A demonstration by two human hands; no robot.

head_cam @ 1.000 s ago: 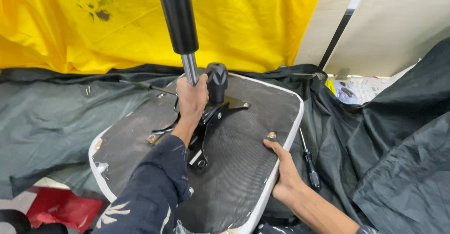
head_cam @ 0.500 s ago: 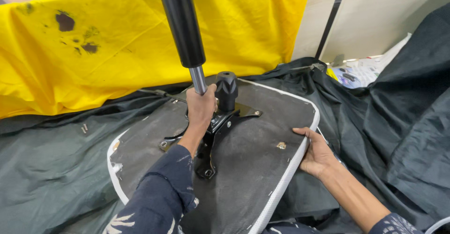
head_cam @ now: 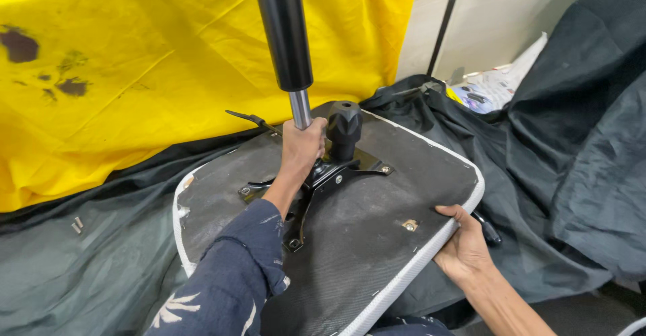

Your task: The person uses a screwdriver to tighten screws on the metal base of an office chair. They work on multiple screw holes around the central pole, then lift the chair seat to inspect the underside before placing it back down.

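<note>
Head camera looks down on an upturned office-chair seat, a dark fabric-covered underside panel with a white padded rim (head_cam: pixel 431 252), lying on dark green-grey cloth (head_cam: pixel 87 269). Bolted to the middle of the panel is a black metal tilt mechanism with spreading arms (head_cam: pixel 316 181), and out of it rises a gas-lift column: a thin chrome piston (head_cam: pixel 300 108) below, a thick glossy black cylinder (head_cam: pixel 282 30) above. Its long axis runs almost straight up toward the camera, leaning slightly left at the top, and the upper end is cut off by the frame edge.

The left hand (head_cam: pixel 301 146) is the nearer one to the column: it is closed in a fist around the chrome piston just above the mechanism, the navy patterned sleeve (head_cam: pixel 232 275) reaching in from below. Just beside that hand, to its right, stands a black ribbed tension knob (head_cam: pixel 344 129), close to the knuckles; whether they touch cannot be told. The right hand (head_cam: pixel 463 245) is well apart, at the seat's right edge, fingers curled over the white rim with the thumb on top, gripping it.

A black-handled tool (head_cam: pixel 488 228) lies partly hidden behind the right hand. Small metal parts (head_cam: pixel 76 224) lie on the cloth at far left, too small to identify. A yellow stained sheet (head_cam: pixel 134 73) hangs behind.
</note>
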